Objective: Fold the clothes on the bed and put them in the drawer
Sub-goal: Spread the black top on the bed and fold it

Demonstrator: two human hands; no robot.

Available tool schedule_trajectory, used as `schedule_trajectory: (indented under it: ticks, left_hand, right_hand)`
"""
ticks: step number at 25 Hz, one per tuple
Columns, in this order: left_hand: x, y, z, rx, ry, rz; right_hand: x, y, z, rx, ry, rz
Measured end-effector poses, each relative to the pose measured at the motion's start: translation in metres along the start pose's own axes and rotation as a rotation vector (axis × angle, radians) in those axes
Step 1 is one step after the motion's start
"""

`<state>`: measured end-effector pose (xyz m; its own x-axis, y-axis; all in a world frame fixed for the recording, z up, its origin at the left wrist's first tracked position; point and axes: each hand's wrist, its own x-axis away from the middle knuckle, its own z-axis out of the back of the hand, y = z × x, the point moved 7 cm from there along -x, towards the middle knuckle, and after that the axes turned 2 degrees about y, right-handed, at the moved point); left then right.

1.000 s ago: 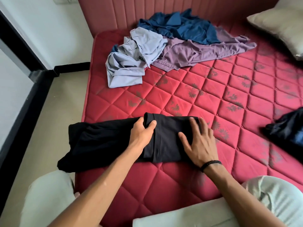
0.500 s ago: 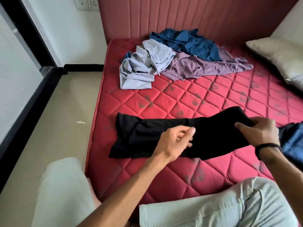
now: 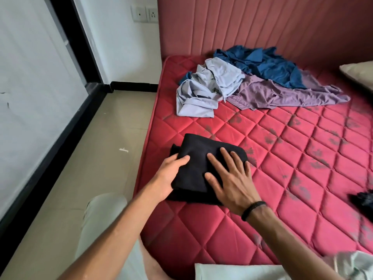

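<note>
On the bed [image 3: 302, 158] near its left edge, I fear the folded black garment [image 3: 201, 156] slumps open (or slides floorward) once my left hand [image 3: 168, 174], its grip pinching the side, and flat right hand [image 3: 232, 178] lift.

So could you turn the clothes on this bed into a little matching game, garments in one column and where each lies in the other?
Things:
1. black garment
2. light blue shirt
3. dark blue shirt
4. purple shirt

Places:
A. nearest the headboard
B. folded, under both hands
C. crumpled at the pile's left end
D. spread out at the pile's right side

Pairs: 1-B, 2-C, 3-A, 4-D
</note>
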<state>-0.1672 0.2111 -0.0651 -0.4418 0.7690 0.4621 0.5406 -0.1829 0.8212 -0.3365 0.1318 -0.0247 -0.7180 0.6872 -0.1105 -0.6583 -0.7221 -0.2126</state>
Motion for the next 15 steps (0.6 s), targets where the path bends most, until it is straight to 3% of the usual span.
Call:
schedule_trajectory:
  ticks: [5,6,7,8,9,10,12,15]
  left_hand:
    - [-0.004,-0.001,0.049,-0.445,0.274,-0.104]
    - [0.001,0.01,0.053,-0.635,0.395,-0.253]
    - [0.011,0.025,0.045,-0.841,0.504,-0.509]
    - [0.022,0.031,0.022,-1.015,0.493,-0.786]
    - [0.027,0.026,-0.005,-1.151,0.378,-0.981]
    - [0.024,0.012,-0.027,-1.259,0.221,-1.041]
    - [0.005,-0.018,-0.045,-1.454,0.079,-0.933]
    - [-0.012,-0.038,-0.03,-1.651,0.169,-0.853]
  right_hand:
    - [0.002,-0.017,-0.049,0.217,0.012,0.15]
    - [0.003,-0.016,-0.053,0.233,0.031,0.139]
    - [0.002,-0.015,-0.056,0.242,0.043,0.127]
    - [0.002,-0.016,-0.06,0.243,0.051,0.124]
    - [0.0,-0.016,-0.063,0.228,0.048,0.133]
    - [-0.002,-0.015,-0.065,0.199,0.045,0.156]
    - [-0.006,-0.007,-0.064,0.146,0.013,0.223]
    - [-0.009,0.014,-0.061,0.135,0.049,0.238]
